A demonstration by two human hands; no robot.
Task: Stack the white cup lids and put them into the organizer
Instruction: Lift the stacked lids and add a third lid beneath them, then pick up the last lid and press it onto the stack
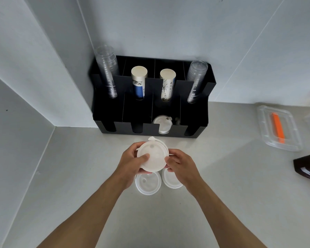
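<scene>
On cup sleeves — print, none legible.

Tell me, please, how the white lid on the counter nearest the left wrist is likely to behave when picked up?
The loose lid looks thin moulded plastic, so probably very light and slightly flexible. It lies flat on the counter, so unlikely to roll. Its low rim may make it fiddly to lift; sliding it first could help.

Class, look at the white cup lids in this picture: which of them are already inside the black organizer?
The lids in the organizer's third front slot from the left. The others are outside it: some held in both hands, two lying on the counter.
</scene>
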